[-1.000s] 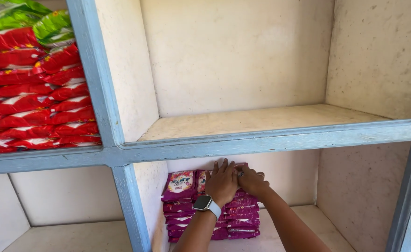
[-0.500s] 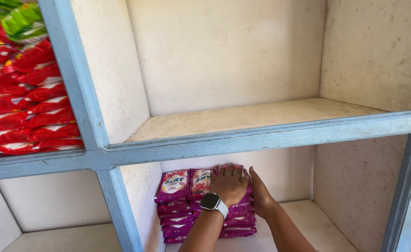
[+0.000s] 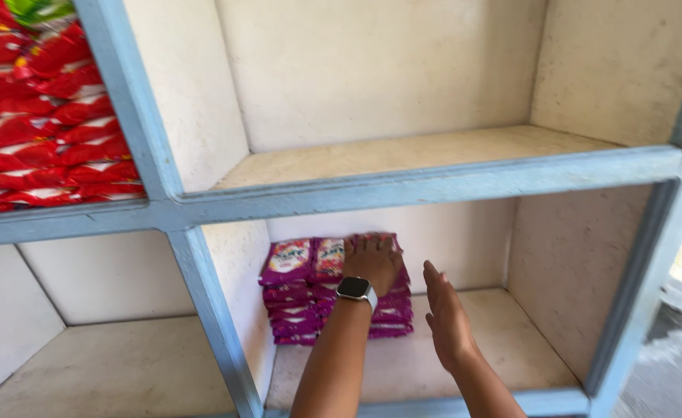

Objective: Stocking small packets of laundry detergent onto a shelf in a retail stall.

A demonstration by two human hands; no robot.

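Low in the frame's middle, in the lower right shelf compartment, the left hand [image 3: 373, 262] lies flat on a stack of magenta sachet packets [image 3: 310, 290], fingers spread and pressing rather than pinching. The right hand [image 3: 447, 317] hovers open just right of the stack, apart from it. The packets look light, soft and slippery, probably powder-filled; they are best squared from both sides. Red packets [image 3: 42, 131] fill the upper left compartment.

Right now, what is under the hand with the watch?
The left hand lies flat on a stack of purple packets in the lower cubby. The top packets beneath its palm are covered; their fronts show only to the left. The right hand is off the stack.
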